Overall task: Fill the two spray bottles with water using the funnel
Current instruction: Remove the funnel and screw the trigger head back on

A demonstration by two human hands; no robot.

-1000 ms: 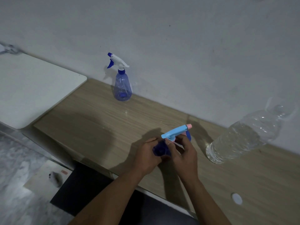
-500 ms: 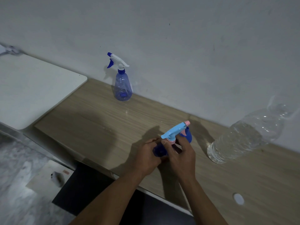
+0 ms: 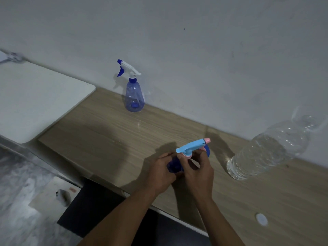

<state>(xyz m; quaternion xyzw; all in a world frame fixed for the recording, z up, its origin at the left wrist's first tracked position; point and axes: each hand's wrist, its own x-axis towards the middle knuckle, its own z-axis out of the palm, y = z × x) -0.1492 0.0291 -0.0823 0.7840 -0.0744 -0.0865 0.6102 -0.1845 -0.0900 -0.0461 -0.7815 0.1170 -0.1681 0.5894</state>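
On the wooden table (image 3: pixel 99 137), my left hand (image 3: pixel 159 174) grips the dark blue body of a spray bottle (image 3: pixel 174 166). My right hand (image 3: pixel 198 171) pinches the pink collar under its light blue spray head (image 3: pixel 192 146). A second spray bottle (image 3: pixel 134 96), clear blue with a white and blue trigger head, stands upright by the wall at the back. A large clear water bottle (image 3: pixel 271 148), partly full, stands at the right with no cap on it. No funnel is in view.
A small white cap (image 3: pixel 261 219) lies on the table near its front right edge. A white tabletop (image 3: pixel 35 96) adjoins the wooden one at the left. The grey wall runs along the back.
The light blue spray head has turned slightly and risen a little between my hands. Both hands stay around the bottle in the same spot.
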